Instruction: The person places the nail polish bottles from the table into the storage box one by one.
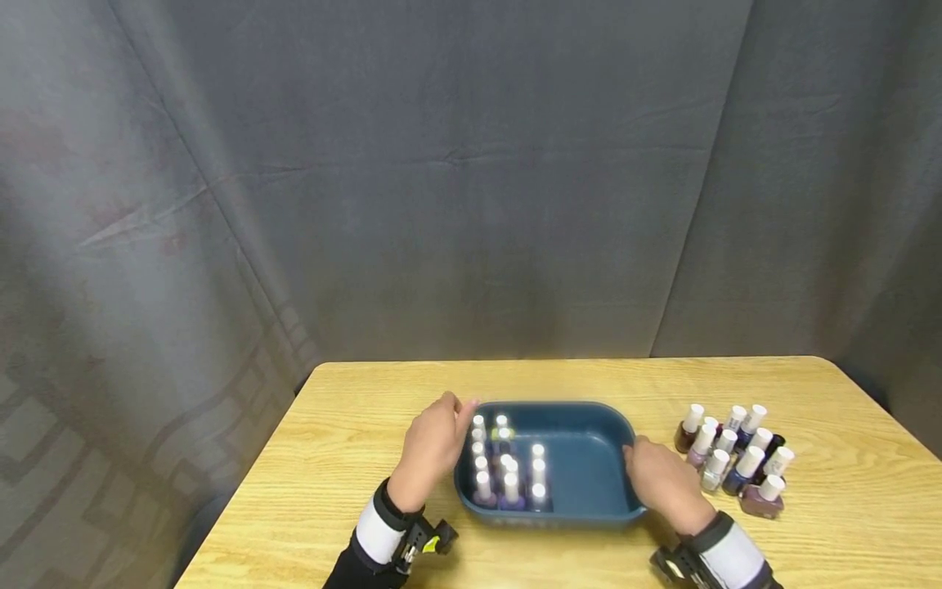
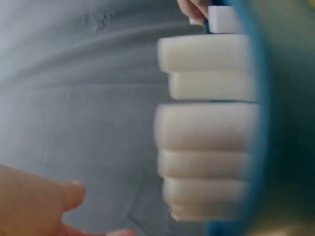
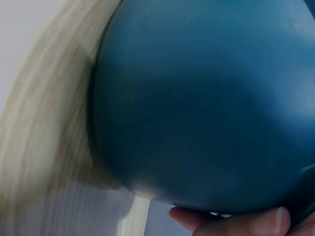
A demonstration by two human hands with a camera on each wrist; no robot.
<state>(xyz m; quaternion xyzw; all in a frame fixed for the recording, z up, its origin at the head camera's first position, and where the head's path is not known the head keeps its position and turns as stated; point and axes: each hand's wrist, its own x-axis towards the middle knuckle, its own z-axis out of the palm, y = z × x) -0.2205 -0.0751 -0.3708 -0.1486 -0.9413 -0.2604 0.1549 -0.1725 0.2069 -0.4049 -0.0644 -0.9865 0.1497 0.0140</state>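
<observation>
A dark blue plastic tray with rounded corners lies between the two hands, blurred in the head view. Nail polish bottles with white caps stand in rows in its left half. At the tray's left end is my left hand, its thumb close by the rim; the left wrist view shows thumb and fingers spread apart with nothing between them. My right hand grips the right end of the tray by its rim, fingers and thumb at the edge in the right wrist view.
To the right of the tray, several more nail polish bottles stand grouped on the wooden table, in dark, lilac and clear shades. A grey curtain hangs behind the table.
</observation>
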